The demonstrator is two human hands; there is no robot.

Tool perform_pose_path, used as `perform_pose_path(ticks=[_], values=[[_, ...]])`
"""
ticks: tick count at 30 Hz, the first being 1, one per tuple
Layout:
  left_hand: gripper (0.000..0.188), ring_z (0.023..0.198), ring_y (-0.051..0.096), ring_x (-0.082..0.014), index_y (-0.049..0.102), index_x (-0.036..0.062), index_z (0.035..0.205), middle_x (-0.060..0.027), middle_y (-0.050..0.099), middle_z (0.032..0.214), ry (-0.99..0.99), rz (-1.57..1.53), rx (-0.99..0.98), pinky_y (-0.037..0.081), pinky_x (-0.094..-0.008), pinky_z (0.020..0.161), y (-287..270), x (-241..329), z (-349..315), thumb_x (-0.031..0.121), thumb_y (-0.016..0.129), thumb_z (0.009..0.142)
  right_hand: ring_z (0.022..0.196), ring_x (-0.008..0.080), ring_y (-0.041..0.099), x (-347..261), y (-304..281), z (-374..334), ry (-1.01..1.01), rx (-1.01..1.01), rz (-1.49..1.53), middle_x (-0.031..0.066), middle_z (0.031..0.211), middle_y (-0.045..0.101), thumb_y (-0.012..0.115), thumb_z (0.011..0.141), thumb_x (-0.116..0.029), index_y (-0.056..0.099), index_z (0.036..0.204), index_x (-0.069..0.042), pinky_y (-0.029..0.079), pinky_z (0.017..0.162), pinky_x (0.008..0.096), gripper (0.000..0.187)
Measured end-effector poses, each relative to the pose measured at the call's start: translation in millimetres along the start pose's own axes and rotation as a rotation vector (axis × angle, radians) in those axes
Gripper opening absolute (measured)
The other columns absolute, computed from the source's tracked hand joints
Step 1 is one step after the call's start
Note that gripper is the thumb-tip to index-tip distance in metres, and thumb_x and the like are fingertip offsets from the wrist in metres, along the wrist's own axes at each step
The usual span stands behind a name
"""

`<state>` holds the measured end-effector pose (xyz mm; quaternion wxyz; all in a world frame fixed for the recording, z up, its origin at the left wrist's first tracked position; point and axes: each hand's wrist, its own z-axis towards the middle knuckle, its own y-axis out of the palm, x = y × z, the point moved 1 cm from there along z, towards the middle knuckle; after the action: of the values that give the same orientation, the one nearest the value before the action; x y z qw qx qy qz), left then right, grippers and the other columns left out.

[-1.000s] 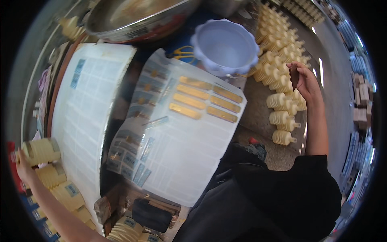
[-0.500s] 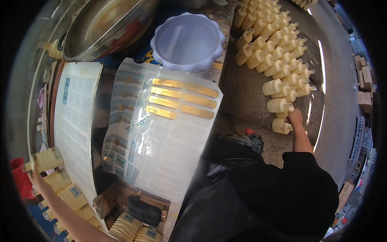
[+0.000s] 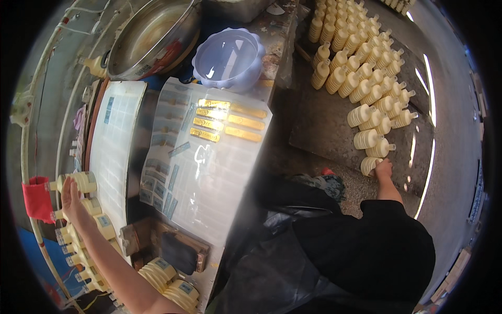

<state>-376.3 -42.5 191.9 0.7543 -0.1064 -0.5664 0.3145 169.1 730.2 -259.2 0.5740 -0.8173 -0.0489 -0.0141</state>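
At the far left my left hand [image 3: 74,203] has its fingers stretched out, lying against a cream ribbed bottle [image 3: 88,182] without gripping it. That bottle lies on its side at the head of a row of similar bottles [image 3: 105,226], their necks pointing left. Over on the right, my right hand [image 3: 384,168] is closed around the neck end of another cream ribbed bottle [image 3: 367,166], at the near end of a large group of standing bottles [image 3: 361,90]. Its fingertips are partly hidden by the bottle.
Between my arms, a worktable carries a sheet of gold labels [image 3: 209,123], a white board [image 3: 112,141], a scalloped lilac basin [image 3: 230,78] of liquid and a large metal pan [image 3: 151,44]. A dark pad [image 3: 179,252] and more bottles [image 3: 157,269] sit near me. A red cloth [image 3: 37,201] hangs on a pipe.
My left hand has moved from the bottle's neck end onto its body, fingers straightened. My right hand has shifted slightly and now holds the nearest bottle. The view has turned a little.
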Motion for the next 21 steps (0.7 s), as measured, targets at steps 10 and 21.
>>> perform_pose_path(ticks=[10,21], values=[[0.026,0.099,0.064,-0.0078,0.069,0.0068,0.124,-0.0011,0.071,0.106,-0.030,-0.099,-0.099,0.046,-0.0245,0.086,19,25,-67,0.019,0.065,0.101,0.120,0.0414,0.063,26,-6,11,-0.049,-0.161,0.074,0.0269,0.129,0.064,0.058,0.101,-0.032,0.051,0.132,0.001,0.051,0.098,0.0514,0.046],[0.030,0.100,0.065,-0.0130,0.068,-0.0013,0.122,-0.0066,0.071,0.111,-0.076,-0.398,-0.315,0.050,-0.0291,0.092,91,86,-173,0.007,0.070,0.093,0.088,0.0397,0.069,-84,-72,-72,-0.742,-0.083,0.067,0.0196,0.090,0.071,0.072,0.075,-0.028,0.068,0.093,-0.004,0.054,0.079,0.0486,0.030]])
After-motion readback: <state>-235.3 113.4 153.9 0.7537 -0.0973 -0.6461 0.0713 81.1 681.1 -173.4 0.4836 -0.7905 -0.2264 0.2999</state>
